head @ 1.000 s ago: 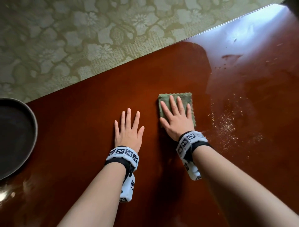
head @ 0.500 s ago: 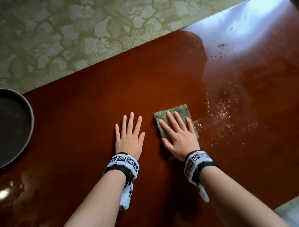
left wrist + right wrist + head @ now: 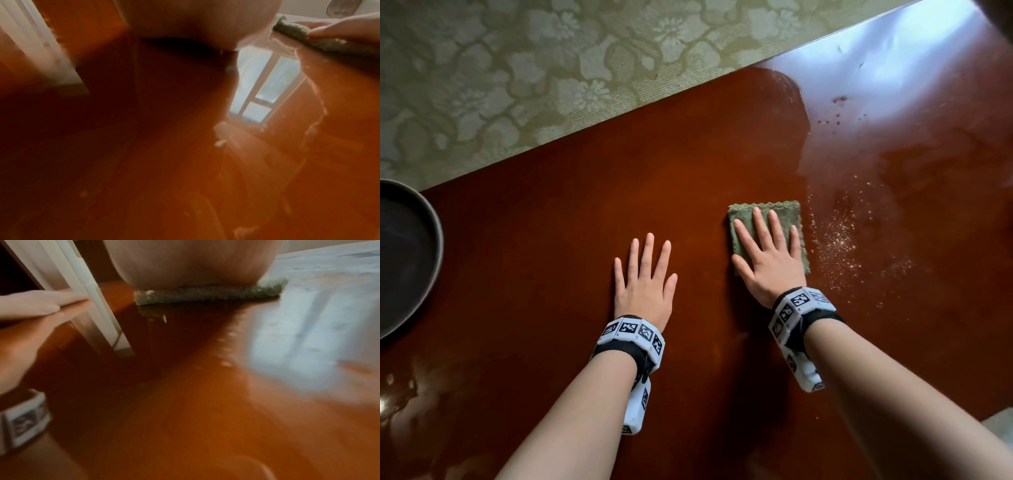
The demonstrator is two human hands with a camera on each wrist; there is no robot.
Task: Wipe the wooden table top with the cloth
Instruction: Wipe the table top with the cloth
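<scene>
Both hands lie flat on the glossy wooden table top (image 3: 592, 219): the left hand (image 3: 645, 284) rests palm-down with fingers straight and spread, holding nothing, and the right hand (image 3: 768, 255) presses straight fingers onto the green cloth (image 3: 792, 214). Pale crumbs (image 3: 839, 240) lie scattered just right of the cloth. One dark round tray (image 3: 436, 260) sits at the table's left edge.

Glossy red-brown counter (image 3: 558, 260) here: a folded green cloth (image 3: 792, 219) lies flat on it, pale crumbs (image 3: 839, 243) scattered just to its right, a dark round tray (image 3: 440, 240) at the left edge.
</scene>
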